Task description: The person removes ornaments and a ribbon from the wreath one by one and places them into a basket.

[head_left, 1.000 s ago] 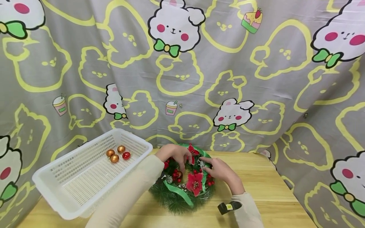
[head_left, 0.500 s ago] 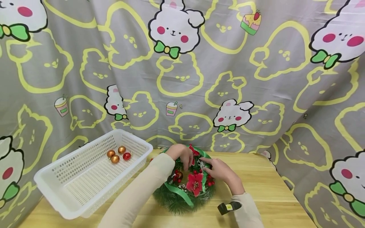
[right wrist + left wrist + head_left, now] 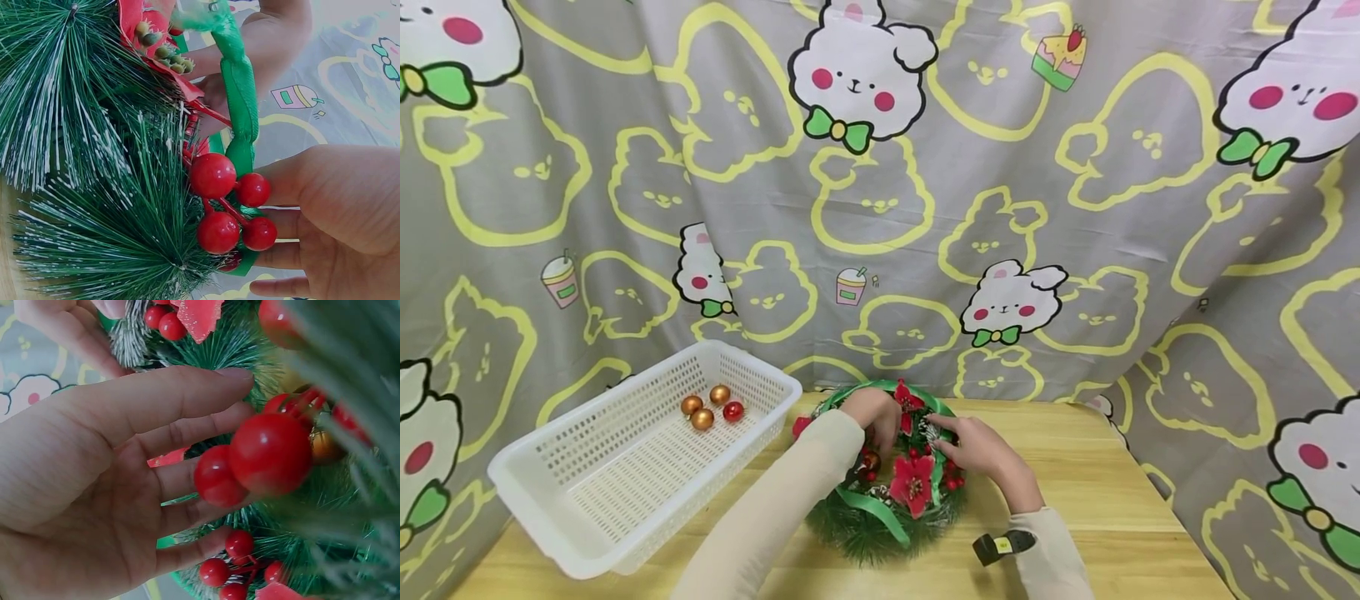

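A round green Christmas wreath [image 3: 868, 525] lies on the table, trimmed with red poinsettias [image 3: 912, 485], red berries [image 3: 270, 453], green ribbon [image 3: 876, 510] and frosted sprigs. My left hand [image 3: 874, 414] reaches over its left side, close to a gold bauble [image 3: 871, 461] in the wreath. In the left wrist view its fingers extend behind red berries, nothing plainly gripped, some fingertips hidden. My right hand [image 3: 981, 450] holds the wreath's right edge, thumb and forefinger apart on it. In the right wrist view this hand [image 3: 350, 219] lies against the ribbon and berries, its fingertips partly hidden.
To the left stands a white slotted plastic basket [image 3: 580, 558] with several gold baubles [image 3: 702, 418] and a red one [image 3: 733, 411] at its far end. A black wrist device [image 3: 1000, 547] sits at the right sleeve. Patterned grey curtain [image 3: 880, 208] hangs behind the wooden table [image 3: 1075, 483].
My left hand has shifted right across the wreath's left side, rising a little and then lowering again by the gold bauble. The right hand stays in place.
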Demonstrator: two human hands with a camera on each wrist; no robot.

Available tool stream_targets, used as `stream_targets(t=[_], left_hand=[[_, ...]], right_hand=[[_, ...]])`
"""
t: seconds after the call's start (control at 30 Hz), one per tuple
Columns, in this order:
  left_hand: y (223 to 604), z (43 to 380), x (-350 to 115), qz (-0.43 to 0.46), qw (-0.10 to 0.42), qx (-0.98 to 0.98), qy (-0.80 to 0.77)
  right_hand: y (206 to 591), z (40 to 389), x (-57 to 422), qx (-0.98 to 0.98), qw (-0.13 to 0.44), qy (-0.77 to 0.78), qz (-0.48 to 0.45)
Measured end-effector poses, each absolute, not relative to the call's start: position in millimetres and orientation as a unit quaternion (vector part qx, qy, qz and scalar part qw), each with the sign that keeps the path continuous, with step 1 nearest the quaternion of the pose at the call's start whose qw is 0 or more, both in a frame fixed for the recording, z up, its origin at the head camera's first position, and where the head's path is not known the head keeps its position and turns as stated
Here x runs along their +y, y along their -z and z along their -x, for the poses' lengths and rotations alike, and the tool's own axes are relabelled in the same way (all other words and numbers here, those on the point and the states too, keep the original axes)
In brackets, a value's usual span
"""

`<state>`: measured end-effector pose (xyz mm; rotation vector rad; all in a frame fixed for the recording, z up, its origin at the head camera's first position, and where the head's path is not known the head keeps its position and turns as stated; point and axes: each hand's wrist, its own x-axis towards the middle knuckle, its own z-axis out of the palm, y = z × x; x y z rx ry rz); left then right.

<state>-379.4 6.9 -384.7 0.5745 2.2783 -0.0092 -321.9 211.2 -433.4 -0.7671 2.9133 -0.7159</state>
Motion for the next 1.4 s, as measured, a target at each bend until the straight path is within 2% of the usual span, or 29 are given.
stream_targets(t=[0.53, 0.63, 0.77, 0.93, 1.0, 1.2, 1.4], left_hand=[[390, 383, 12, -0.156, 0.415, 0.896, 0.001], [389, 383, 15, -0.145, 0.435, 0.888, 0.029], [388, 382, 20, -0.124, 0.487, 0.861, 0.081], [387, 382, 23, -0.104, 0.478, 0.865, 0.111], [388, 383, 23, -0.103, 0.468, 0.871, 0.109], [391, 384, 20, -0.111, 0.503, 0.854, 0.076], [394, 387, 15, -0.187, 0.513, 0.835, 0.068]], right_hand=[[437, 323, 213, 0.940, 0.014, 0.234, 0.250], [437, 323, 213, 0.940, 0.013, 0.232, 0.250], [437, 323, 212, 0.940, 0.012, 0.231, 0.250], [436, 323, 211, 0.939, 0.016, 0.236, 0.250], [435, 323, 211, 0.939, 0.018, 0.236, 0.250], [434, 321, 210, 0.939, 0.015, 0.232, 0.254], [432, 320, 209, 0.939, 0.016, 0.233, 0.251]])
